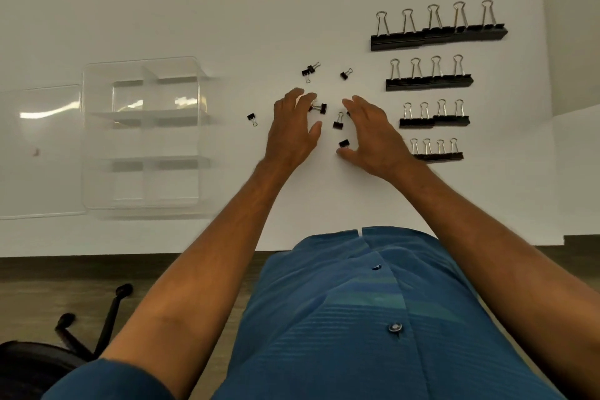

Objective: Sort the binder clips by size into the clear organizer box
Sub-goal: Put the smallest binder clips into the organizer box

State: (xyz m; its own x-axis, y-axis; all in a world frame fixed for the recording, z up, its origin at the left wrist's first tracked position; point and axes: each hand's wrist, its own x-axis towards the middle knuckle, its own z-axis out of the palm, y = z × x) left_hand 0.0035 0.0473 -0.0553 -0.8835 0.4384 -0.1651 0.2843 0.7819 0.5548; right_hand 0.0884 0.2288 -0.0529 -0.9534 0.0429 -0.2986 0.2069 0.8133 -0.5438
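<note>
Both hands, left hand (pixel 293 127) and right hand (pixel 373 136), hover spread-fingered over scattered tiny black binder clips (pixel 338 122); better gather them together before lifting to the clear plastic organizer box (pixel 141 135).

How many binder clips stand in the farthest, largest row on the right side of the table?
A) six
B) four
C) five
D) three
C: the farthest row of large binder clips shows five wire handle loops side by side, while each nearer row has four.

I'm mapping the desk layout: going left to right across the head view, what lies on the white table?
Clear lid → clear organizer box → left hand → right hand → rows of binder clips.
</note>
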